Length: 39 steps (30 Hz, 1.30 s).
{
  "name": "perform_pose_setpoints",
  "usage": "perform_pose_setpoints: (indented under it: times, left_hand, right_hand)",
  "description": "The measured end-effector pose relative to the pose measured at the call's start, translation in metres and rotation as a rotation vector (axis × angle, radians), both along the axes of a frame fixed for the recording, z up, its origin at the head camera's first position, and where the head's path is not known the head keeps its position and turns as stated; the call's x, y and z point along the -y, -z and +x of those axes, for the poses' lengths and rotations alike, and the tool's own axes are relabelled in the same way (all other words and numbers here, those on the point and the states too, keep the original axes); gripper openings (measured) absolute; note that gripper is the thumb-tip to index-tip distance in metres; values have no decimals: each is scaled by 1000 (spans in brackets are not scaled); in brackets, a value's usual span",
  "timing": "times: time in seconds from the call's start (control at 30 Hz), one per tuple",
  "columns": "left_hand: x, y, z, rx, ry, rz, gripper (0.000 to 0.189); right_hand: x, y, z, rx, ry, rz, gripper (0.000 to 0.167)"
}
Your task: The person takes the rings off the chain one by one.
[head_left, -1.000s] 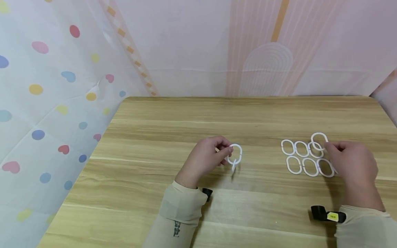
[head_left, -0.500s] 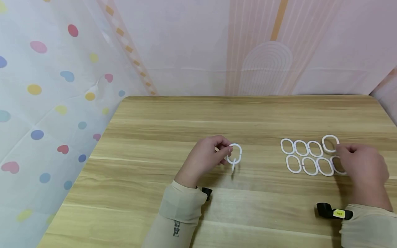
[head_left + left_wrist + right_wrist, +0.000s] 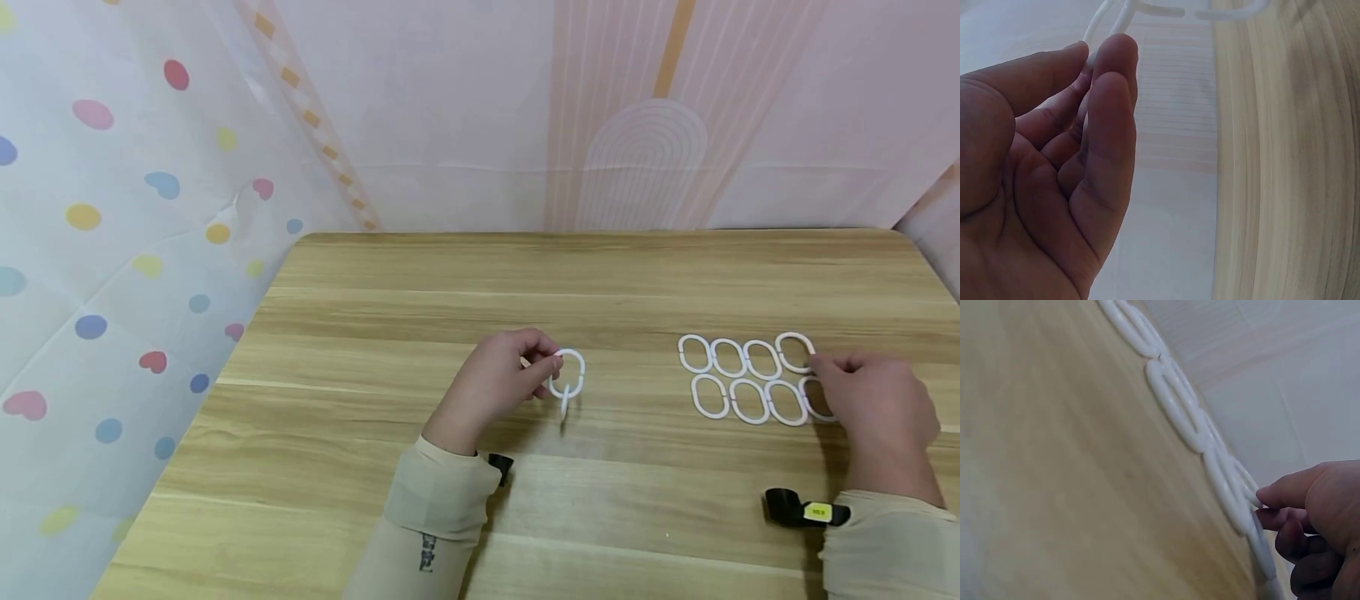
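My left hand point(image 3: 495, 375) pinches a white oval plastic chain link point(image 3: 582, 372) above the middle of the table. A second white link point(image 3: 565, 406) hangs through its lower end. In the left wrist view, thumb and fingertips meet on the held link point(image 3: 1124, 15), cut off at the top. On the right, my right hand point(image 3: 879, 396) pinches the edge of another link point(image 3: 793, 334), at the right end of the back row. The right wrist view has thumb and forefinger on that link point(image 3: 1249, 494). The hand partly hides the front row's rightmost link point(image 3: 805, 392).
Several white links lie in two rows, a back row point(image 3: 682, 354) and a front row point(image 3: 695, 396), close together on the wooden table point(image 3: 412, 292). Patterned cloth point(image 3: 465, 108) hangs behind the table and along its left side.
My right hand has moved right with its link, from over the back row's third link to that row's right end, then slightly left. The left hand stays still.
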State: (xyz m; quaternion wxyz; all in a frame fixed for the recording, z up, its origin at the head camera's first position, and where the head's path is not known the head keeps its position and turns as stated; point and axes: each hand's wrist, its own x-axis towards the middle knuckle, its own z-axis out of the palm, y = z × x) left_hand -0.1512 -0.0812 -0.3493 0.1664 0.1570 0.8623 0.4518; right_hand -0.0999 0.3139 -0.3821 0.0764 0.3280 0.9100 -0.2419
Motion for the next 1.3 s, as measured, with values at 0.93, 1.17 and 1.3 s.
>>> perform_pose_setpoints:
  times: [0.93,1.17,1.3]
  left_hand:
    - [-2,1,0,-5,9,-12,10]
    - [-2,1,0,1,5,-10,10]
    - [-2,1,-1,3,0,-14,8]
  right_hand:
    - [3,0,1,-66,-8,-30,59]
    - [15,0,-5,-294,-85,-133,59]
    - [27,0,-8,-388,-91,-183,54]
